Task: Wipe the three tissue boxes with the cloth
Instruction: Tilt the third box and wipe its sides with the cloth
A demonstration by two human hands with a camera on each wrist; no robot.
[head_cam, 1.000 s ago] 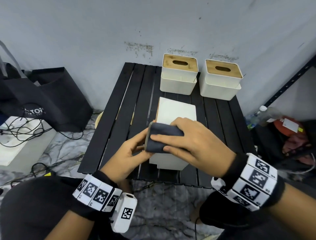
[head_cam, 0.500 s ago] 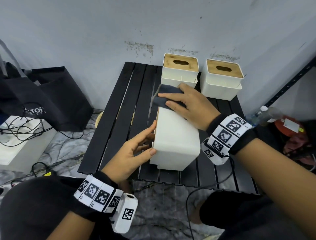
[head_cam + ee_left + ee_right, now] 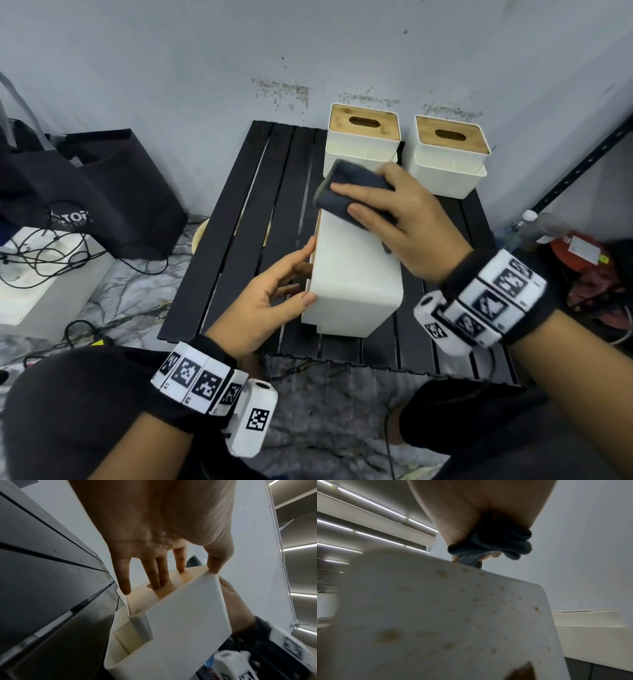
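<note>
The white tissue box (image 3: 356, 274) lies on its side in the middle of the black slatted bench (image 3: 239, 240), its wooden lid facing left. The right hand (image 3: 404, 219) sits on the far end of its upturned face with the dark cloth (image 3: 349, 188) under it, fingers (image 3: 359, 186) laid over the cloth, thumb tucked against its near edge, so the cloth is gripped and pressed to the box. The right wrist view shows the cloth bunched in the palm just above the box's white side, which carries brownish spots. The left hand (image 3: 270, 301) braces the box from the left: in the left wrist view two fingers (image 3: 160, 574) dip into the lid's slot and the thumb hooks the top edge. Two more tissue boxes stand upright at the far end of the bench against the wall, one (image 3: 363, 140) just behind the cloth, the other (image 3: 448, 154) to its right. A black bag (image 3: 96, 192) sits on the floor to the left.
</note>
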